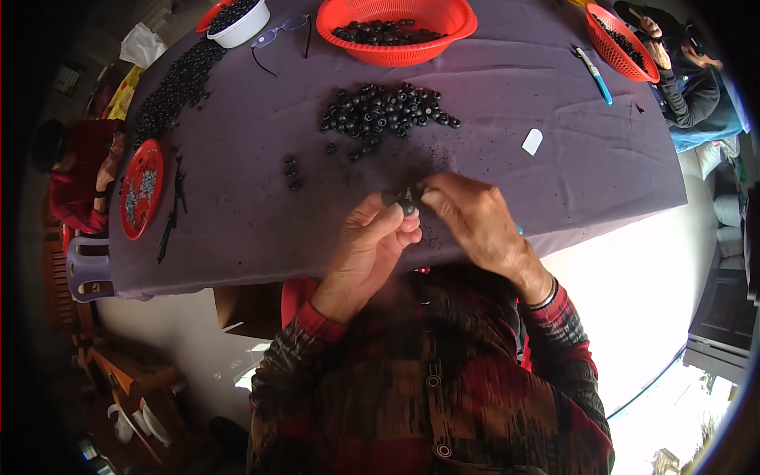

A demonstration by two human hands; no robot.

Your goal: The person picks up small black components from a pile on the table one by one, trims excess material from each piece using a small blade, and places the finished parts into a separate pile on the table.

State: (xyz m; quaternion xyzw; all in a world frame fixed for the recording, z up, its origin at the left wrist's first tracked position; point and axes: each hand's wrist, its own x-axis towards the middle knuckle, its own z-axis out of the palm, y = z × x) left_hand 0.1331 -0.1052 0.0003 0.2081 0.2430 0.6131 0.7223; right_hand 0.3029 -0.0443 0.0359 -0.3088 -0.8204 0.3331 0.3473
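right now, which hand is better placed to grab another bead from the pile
Probably the right hand: its fingers only pinch at the small black bead, which the left hand grips, and it lies slightly closer to the bead pile on the purple cloth.

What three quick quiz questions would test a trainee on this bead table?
1. True or false: the left hand and right hand meet at one small black bead.
2. Where is the loose bead pile: A) in front of the hands on the purple cloth, B) on the floor?
3. What colour is the basket beyond the pile?

Key: 1 true; 2 A; 3 red.
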